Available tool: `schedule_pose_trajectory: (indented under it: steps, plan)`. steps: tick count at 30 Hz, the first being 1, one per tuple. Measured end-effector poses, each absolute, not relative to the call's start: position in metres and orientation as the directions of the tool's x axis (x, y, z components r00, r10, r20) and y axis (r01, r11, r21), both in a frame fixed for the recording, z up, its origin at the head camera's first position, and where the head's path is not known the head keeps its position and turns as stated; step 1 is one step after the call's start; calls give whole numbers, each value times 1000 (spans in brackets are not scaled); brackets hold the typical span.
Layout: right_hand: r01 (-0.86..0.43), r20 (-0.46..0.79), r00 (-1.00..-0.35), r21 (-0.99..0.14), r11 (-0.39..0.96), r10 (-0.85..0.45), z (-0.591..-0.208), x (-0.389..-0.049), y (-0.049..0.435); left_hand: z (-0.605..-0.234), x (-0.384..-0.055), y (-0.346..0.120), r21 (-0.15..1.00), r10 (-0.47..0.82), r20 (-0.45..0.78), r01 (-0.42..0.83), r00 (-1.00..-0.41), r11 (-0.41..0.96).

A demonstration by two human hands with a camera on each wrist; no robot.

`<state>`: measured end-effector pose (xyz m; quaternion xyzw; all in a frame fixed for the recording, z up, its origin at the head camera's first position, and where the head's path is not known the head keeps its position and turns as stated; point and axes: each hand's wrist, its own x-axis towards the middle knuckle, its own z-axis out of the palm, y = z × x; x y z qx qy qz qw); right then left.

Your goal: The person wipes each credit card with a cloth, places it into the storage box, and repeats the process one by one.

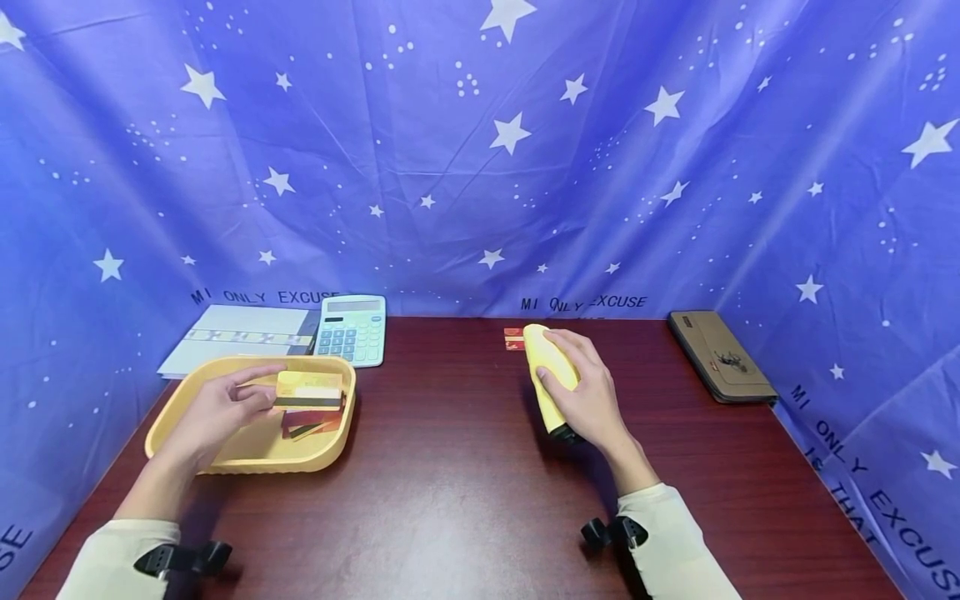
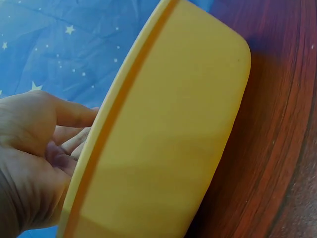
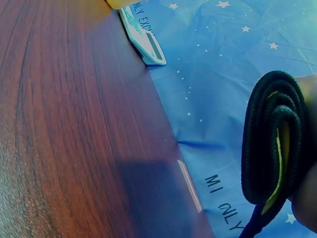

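My left hand [image 1: 225, 408] reaches into a yellow plastic basket [image 1: 176, 400]. At its fingertips is a gold card [image 1: 309, 390] with a dark stripe, seemingly pinched by its left edge. Several red and dark cards [image 1: 311, 423] lie beneath it in the basket. The basket wall [image 2: 163, 124] hides the fingertips in the left wrist view. My right hand [image 1: 588, 392] grips a folded yellow item [image 1: 551, 371] above the table; a black woven, layered end [image 3: 270, 144] shows in the right wrist view. Just behind it, a red card [image 1: 513, 339] lies on the table.
A pale blue calculator [image 1: 351, 332] and a white notebook [image 1: 240, 333] lie behind the basket. A brown zip case [image 1: 722, 358] sits at the far right. Starry blue cloth [image 1: 450, 167] encloses the dark red wooden table [image 1: 435, 483] at the back and sides.
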<state>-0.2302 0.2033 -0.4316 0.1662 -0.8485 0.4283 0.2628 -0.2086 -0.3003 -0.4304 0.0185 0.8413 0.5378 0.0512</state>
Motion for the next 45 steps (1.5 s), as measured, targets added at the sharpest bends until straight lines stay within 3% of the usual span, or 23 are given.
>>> schedule_pose_trajectory:
  steps: [17, 27, 45]
  plan:
    - [-501, 580, -812, -639, 584, -63, -432, -230, 204, -435, -216, -303, 921, 94, -97, -54, -991, 386]
    - [-493, 571, -818, -640, 589, -65, -431, -228, 204, -436, -217, -304, 829, 56, -45, -6, -997, 559]
    - [-485, 575, -817, -638, 597, -49, -434, -233, 211, -423, -223, -287, 858, 138, 7, 77, -990, 507]
